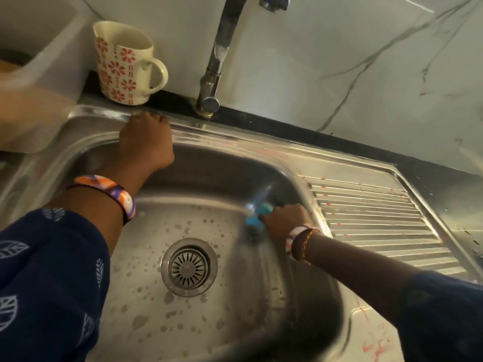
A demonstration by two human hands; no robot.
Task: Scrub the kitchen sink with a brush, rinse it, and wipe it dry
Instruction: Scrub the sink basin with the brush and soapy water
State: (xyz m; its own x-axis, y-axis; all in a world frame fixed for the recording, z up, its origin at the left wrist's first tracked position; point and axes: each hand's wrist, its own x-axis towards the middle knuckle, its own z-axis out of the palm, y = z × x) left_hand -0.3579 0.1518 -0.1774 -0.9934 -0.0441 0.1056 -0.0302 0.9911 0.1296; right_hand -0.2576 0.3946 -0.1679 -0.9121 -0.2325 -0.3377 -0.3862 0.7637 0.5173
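Note:
A stainless steel sink (pixel 235 163) fills the view, its basin floor spotted with water drops around the round drain (pixel 188 267). My right hand (pixel 285 218) is low in the basin by the right wall, shut on a blue brush (pixel 257 216) whose dark bristles press against the steel; the brush is motion-blurred. My left hand (pixel 146 139) rests with curled fingers on the sink's back rim, to the left of the tap (pixel 211 79). No water runs from the spout.
A cream mug with red flowers (pixel 122 64) stands on the ledge behind the sink's left corner. A translucent plastic container (pixel 36 82) sits at the far left. The ribbed drainboard (pixel 379 226) lies to the right, with reddish smears near its front. Marble-pattern wall behind.

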